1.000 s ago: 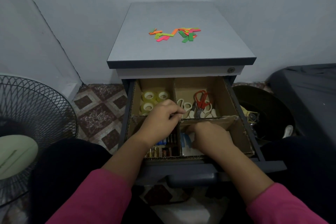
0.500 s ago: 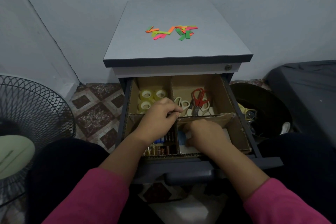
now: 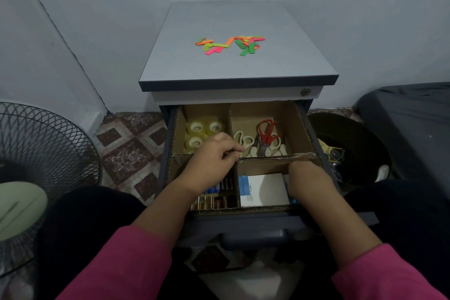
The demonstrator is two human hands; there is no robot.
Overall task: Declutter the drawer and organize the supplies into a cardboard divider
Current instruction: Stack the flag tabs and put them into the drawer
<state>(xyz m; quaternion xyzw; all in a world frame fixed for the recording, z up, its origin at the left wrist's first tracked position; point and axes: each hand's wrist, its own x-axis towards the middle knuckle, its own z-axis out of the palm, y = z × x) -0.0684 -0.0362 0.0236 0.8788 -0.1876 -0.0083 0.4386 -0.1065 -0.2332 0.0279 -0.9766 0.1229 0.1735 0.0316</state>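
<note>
The drawer (image 3: 243,224) is pulled out and holds a cardboard divider (image 3: 275,159) with four compartments. Tape rolls (image 3: 196,128) lie at the back left, and red scissors (image 3: 266,131) with white-handled scissors (image 3: 246,140) at the back right. Batteries (image 3: 214,202) fill the front left, and a white and blue box (image 3: 265,189) lies in the front right. My left hand (image 3: 211,163) pinches the divider's cross wall at its centre. My right hand (image 3: 309,182) reaches down at the right end of the front right compartment, its fingers hidden.
Several neon paper strips (image 3: 229,44) lie on the cabinet top (image 3: 238,68). A floor fan (image 3: 36,153) stands at the left. At the right sits a black basin (image 3: 348,143) with small items in it, beside a dark covered object (image 3: 409,114). My knees flank the drawer.
My right hand has slid from the middle of the front right compartment to its right end, uncovering the white box. My left hand stays at the divider's centre.
</note>
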